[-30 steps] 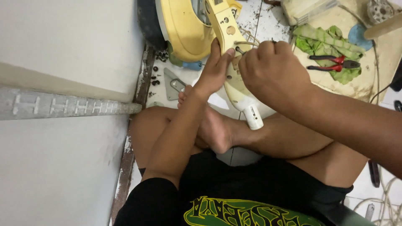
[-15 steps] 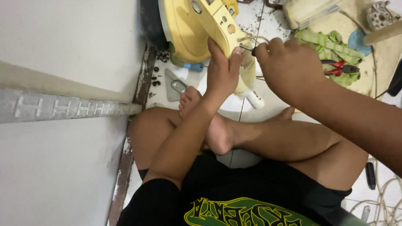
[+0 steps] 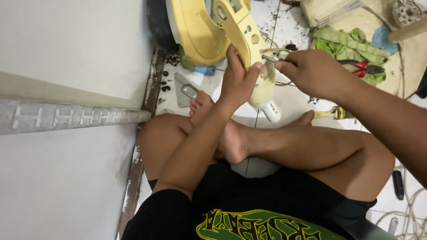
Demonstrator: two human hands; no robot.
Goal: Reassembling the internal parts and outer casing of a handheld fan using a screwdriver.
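Fingers of the left hand [image 3: 238, 82] wrap the long yellow plastic appliance arm [image 3: 249, 49]. Just beside it, the right hand [image 3: 311, 71] pinches a thin metal tool [image 3: 269, 58] against that arm. Beyond the right hand lie red-handled pliers [image 3: 362, 69] on green cloth [image 3: 342, 46].

Smooth, glossy yellow plastic appliance housing [image 3: 200, 31]; crumpled matt green cloth rag [image 3: 347, 46]; dusty white glazed floor tiles [image 3: 289, 95].

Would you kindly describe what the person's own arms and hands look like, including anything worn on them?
Both arms are bare along all that shows, with no sleeves in view. The left hand and right hand wear no gloves, and no rings, watch or bracelets are visible. No markings show on either arm.
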